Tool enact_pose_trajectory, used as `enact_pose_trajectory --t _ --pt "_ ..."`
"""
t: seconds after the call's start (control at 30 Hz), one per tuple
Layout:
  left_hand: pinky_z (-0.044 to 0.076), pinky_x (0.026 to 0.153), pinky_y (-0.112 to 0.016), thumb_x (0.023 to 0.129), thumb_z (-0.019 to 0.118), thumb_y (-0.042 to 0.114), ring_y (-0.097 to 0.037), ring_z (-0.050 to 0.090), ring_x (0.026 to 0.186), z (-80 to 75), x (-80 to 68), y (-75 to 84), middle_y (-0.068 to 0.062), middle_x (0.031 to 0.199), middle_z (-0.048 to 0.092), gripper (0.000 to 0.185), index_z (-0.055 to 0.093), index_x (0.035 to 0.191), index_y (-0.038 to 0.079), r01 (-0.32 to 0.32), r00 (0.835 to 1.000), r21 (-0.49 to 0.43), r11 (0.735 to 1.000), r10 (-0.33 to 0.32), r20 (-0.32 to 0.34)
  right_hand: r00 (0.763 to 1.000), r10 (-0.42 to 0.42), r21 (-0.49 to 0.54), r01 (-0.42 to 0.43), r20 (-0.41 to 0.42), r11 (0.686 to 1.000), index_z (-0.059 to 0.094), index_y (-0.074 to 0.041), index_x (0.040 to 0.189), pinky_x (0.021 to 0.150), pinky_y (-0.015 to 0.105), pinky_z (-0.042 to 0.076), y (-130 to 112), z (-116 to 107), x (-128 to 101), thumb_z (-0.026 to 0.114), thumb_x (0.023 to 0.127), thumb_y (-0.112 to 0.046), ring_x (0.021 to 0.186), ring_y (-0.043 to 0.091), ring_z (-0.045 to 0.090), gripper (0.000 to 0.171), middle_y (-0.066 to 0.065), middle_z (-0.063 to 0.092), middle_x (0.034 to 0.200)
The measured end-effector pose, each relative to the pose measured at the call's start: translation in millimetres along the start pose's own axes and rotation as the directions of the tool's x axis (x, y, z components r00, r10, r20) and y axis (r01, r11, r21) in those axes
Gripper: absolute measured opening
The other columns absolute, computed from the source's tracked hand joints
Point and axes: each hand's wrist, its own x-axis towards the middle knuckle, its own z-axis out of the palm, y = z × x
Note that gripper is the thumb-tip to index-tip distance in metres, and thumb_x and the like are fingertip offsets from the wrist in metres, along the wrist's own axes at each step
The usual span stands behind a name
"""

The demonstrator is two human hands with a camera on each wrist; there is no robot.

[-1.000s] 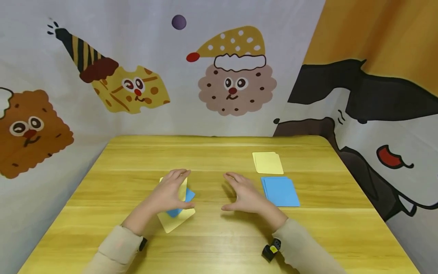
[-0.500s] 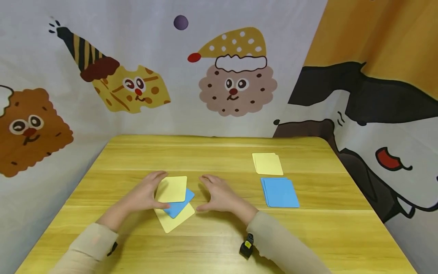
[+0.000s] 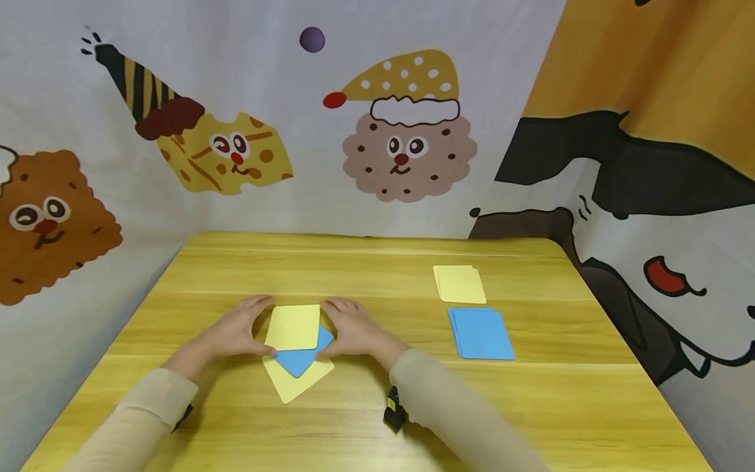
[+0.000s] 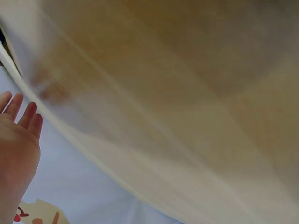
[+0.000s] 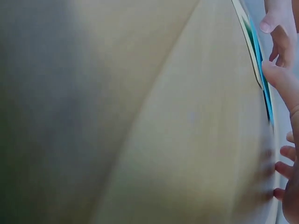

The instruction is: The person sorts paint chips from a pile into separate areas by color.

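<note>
Cartoon-printed cloth walls in my yellow wooden desk (image 3: 377,275). My left hand (image 3: 232,331) and right hand (image 3: 352,330) flank a loose pile of cards (image 3: 297,351), fingers relaxed against the top yellow card's edges, seemingly squaring it. Sorted yellow stack (image 3: 460,284) and blue stack (image 3: 480,333) lie well apart to the right.

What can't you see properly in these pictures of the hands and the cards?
- Head view: the blue card and bottom yellow card are partly covered by the top yellow card.
- Left wrist view: only blur and part of the left hand; no cards.
- Right wrist view: blurred, cards edge-on, right hand cut off by the edge.
</note>
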Motion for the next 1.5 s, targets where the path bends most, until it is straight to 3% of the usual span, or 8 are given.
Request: enact_pose_trajectory --t 0.33,0.6,1.03,1.5 --pt "0.031 0.099 -0.064 0.064 0.079 0.062 -0.045 0.030 0.131 3.4 0.5 -5.0 -0.025 0.146 0.033 0.114 0.034 0.144 -0.005 -0.007 1.000 0.022 1.000 0.006 0.022 1.000 -0.009 -0.043 0.009 0.018 0.999 0.020 -0.014 0.154 0.112 0.049 0.016 -7 7 15 0.060 0.070 -0.078 0.141 0.024 0.018 0.113 0.002 0.021 0.156" --pt "0.033 0.099 -0.062 0.064 0.082 0.057 -0.043 0.034 0.128 5.0 3.2 -8.4 -0.022 0.143 0.039 0.108 0.038 0.143 -0.003 0.001 1.000 0.000 1.000 -0.001 0.013 1.000 0.006 -0.007 -0.006 -0.003 1.000 0.023 -0.015 0.154 0.112 0.049 0.015 -9 9 18 0.060 0.074 -0.075 0.141 0.023 0.020 0.106 0.001 0.025 0.155" --pt "0.033 0.099 -0.061 0.065 0.077 0.065 -0.044 0.032 0.130 6.9 7.3 -2.7 -0.023 0.144 0.037 0.112 0.038 0.143 -0.004 -0.027 0.999 0.068 0.997 0.025 0.032 1.000 -0.005 0.033 0.006 -0.028 0.999 0.024 -0.014 0.153 0.112 0.050 0.015 -1 13 18 0.062 0.073 -0.074 0.141 0.019 0.020 0.107 0.002 0.026 0.154" --pt "0.040 0.096 -0.056 0.061 0.079 0.066 -0.039 0.041 0.124 6.2 10.9 10.1 -0.021 0.137 0.043 0.114 0.041 0.139 -0.009 -0.112 0.993 0.114 0.987 0.114 -0.010 0.999 -0.036 0.134 0.040 -0.028 0.990 0.020 -0.013 0.154 0.113 0.045 0.014 7 8 5 0.067 0.075 -0.067 0.141 0.022 0.018 0.107 0.004 0.021 0.156"
